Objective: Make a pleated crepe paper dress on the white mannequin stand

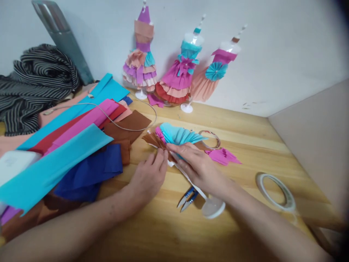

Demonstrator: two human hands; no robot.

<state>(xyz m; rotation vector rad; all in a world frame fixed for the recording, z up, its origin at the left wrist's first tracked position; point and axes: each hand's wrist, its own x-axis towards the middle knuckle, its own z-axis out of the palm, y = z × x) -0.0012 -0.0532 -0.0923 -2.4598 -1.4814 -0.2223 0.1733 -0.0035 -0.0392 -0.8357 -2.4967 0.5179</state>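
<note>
The handled paper dress (181, 133) is turquoise, pink and brown. Among 3 other dresses (182, 77), purple, peach, turquoise, pink and red appear. Striped cloth (49, 69) shows black and pale grey. The snips (194, 195) have blue handles, the table (163, 233) yellowish wood grain.

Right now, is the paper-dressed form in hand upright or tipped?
Tipped: the paper-dressed form slants, its white stem running from near the right hand to a round base nearer the camera.

At my far left I see a rumpled striped cloth (49, 72) beside a tall flask (65, 43); nearer left, a white box (17, 163); right of the cloth, a curving cable (131, 130).
</note>
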